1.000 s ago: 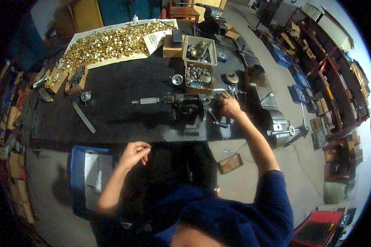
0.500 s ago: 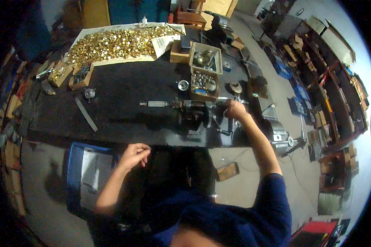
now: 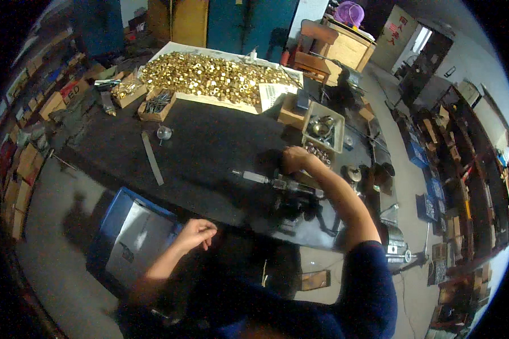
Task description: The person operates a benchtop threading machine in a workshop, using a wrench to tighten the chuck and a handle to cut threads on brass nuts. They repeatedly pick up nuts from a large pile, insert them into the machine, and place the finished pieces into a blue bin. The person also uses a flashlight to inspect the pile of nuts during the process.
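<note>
My right hand [image 3: 295,160] reaches over the dark workbench [image 3: 209,141], its fingers curled down where a small round metal part stood; whatever lies under them is hidden. Just nearer, a hand-cranked clamping fixture [image 3: 291,195] holds a pale cylindrical piece [image 3: 255,177] that points left. My right forearm passes over the fixture's right side. Small metal parts fill a box [image 3: 316,151] beside my right hand. In front of the bench edge hangs my left hand [image 3: 198,234], thumb and fingers drawn together; I cannot make out anything in them.
Brass nuts [image 3: 209,76] lie heaped on paper at the back. Behind the parts box is a tray [image 3: 337,121] of metal pieces. A flat metal strip [image 3: 152,159] and a round metal fitting [image 3: 164,133] lie left. A blue bin [image 3: 104,237] stands below; a vise [image 3: 398,248] sits right.
My right hand has left the fixture's right end and moved left and away, to the round metal part. My left hand stays in front of the bench. The view has shifted and tilted.
</note>
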`<state>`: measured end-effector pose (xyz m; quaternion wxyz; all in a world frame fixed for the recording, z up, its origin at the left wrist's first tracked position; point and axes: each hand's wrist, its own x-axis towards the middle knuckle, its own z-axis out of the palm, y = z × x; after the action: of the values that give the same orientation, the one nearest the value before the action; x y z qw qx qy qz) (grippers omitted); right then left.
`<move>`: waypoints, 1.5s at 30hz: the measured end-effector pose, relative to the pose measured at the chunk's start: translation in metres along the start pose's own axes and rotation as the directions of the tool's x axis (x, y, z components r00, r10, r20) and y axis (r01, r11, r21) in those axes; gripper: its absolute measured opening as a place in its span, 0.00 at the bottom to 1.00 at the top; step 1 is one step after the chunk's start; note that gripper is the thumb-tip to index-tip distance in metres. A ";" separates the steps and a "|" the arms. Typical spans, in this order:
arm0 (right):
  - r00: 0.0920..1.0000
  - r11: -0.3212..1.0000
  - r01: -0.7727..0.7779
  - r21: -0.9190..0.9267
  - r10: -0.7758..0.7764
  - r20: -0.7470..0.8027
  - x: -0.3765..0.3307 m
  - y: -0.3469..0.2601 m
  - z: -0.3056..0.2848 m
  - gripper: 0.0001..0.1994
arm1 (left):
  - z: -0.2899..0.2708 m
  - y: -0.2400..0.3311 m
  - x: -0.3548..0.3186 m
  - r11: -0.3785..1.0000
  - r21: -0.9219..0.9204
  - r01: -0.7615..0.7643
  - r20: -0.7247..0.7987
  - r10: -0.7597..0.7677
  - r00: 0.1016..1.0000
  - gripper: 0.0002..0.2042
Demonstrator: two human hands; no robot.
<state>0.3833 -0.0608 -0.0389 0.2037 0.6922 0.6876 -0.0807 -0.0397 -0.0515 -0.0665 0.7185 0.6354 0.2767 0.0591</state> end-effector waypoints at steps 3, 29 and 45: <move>0.959 0.998 0.062 0.000 -0.059 -0.278 0.007 0.025 0.040 0.12 | -0.006 -0.008 0.001 0.998 -0.016 0.063 -0.033 -0.064 0.997 0.09; 0.755 0.707 -0.195 0.679 0.551 -0.356 -0.175 0.007 -0.015 0.18 | 0.001 0.009 -0.001 0.999 -0.012 -0.053 -0.127 0.051 0.991 0.07; 0.306 0.790 0.613 0.033 -0.199 -0.931 -0.220 -0.298 -0.069 0.41 | 0.102 0.066 0.017 0.504 -0.856 0.116 0.388 0.477 0.789 0.30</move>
<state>0.0687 -0.2441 0.0586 -0.3602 0.4474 0.8104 0.1157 0.0405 -0.1219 -0.0053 0.9695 0.2156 -0.0943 0.0682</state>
